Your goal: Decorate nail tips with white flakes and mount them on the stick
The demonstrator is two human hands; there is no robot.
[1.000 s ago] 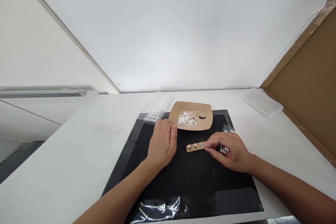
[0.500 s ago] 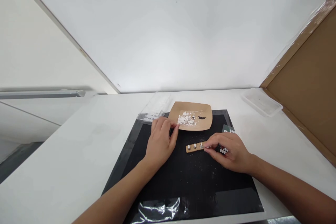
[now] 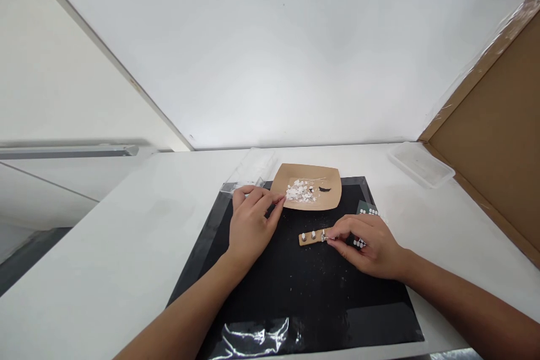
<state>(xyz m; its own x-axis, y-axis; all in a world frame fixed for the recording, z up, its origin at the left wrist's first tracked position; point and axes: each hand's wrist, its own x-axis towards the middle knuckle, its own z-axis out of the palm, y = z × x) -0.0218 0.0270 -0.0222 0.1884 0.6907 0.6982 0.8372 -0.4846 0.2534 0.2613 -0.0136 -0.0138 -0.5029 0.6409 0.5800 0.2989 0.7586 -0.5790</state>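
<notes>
A small brown cardboard strip [image 3: 311,237] carrying three little pale studs lies on a black mat [image 3: 295,292]. My right hand [image 3: 371,244] pinches the strip's right end, fingers closed, with something small and shiny at the fingertips. My left hand [image 3: 248,222] rests on the mat to the left. Its fingers are curled and its thumb and forefinger are pinched together beside the left rim of a brown paper plate [image 3: 333,197]. What they pinch, if anything, I cannot make out. The plate holds several white bits [image 3: 300,191] and a dark sliver [image 3: 324,188].
A clear plastic box [image 3: 251,174] stands behind the mat's far left corner. A dark card with white dots [image 3: 367,209] lies by my right hand. Farther right are a clear shallow tray [image 3: 422,164] and a leaning cardboard sheet [image 3: 498,140]. The white table [image 3: 126,247] meets a wall.
My left hand has slid a little left and uncurled from a loose fist, its fingertips now pinched at the plate's left rim. My right hand has stayed on the strip.
</notes>
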